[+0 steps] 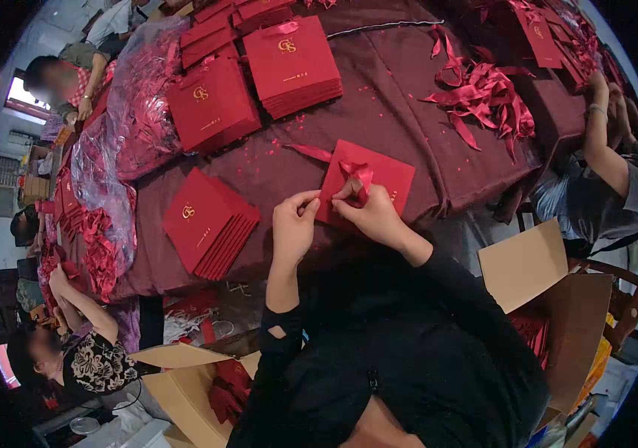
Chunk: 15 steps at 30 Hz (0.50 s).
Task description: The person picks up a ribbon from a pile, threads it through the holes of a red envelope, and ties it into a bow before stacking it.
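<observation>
A flat red paper gift bag (397,172) lies on the cloth-covered table in front of me, with gold print partly covered. My right hand (376,213) pinches a shiny red ribbon (356,175) looped over the bag's face. At the bag's left edge, the fingers of my left hand (294,222) are closed, seemingly on that edge; the exact contact is partly hidden. A ribbon tail (310,151) sticks out beyond the bag's upper left side. Left of my hands, a fanned stack of red bags (207,222) with gold logos rests near the table edge.
Taller bag stacks (293,63) and clear plastic wrap (129,112) are at the back left. Loose ribbons (489,101) pile up at the right of the maroon tablecloth (401,89). Open cardboard boxes (524,265) flank me below the table. Other people work at both sides.
</observation>
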Motion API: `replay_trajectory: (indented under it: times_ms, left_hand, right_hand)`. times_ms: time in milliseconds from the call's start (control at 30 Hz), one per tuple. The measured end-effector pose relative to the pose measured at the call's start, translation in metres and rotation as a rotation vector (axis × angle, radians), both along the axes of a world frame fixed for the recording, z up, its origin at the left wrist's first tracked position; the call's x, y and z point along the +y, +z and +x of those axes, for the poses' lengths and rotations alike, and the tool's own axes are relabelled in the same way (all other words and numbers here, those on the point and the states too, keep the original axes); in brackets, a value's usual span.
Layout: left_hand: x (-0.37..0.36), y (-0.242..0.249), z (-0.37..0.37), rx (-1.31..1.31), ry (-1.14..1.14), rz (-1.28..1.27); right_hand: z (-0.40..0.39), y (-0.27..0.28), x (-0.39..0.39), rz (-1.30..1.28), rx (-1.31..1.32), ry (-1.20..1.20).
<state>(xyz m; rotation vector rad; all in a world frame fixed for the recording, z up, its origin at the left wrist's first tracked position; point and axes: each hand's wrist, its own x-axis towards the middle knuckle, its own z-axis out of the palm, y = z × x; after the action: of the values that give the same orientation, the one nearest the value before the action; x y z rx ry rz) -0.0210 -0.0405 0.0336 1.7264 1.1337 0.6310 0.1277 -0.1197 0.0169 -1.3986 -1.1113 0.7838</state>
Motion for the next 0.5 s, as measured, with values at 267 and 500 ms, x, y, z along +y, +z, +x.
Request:
replay_trajectory:
  times_ms: [267,500]
  left_hand:
    - [0.0,-0.005,-0.001,0.101,-0.063,0.018]
    - [0.003,0.01,-0.008,-0.124,-0.232,-0.225]
  right_hand:
    - [-0.014,-0.002,0.003,-0.09,-0.164,-0.107]
    - [0.011,0.02,-0.004,-0.114,-0.008,0.172]
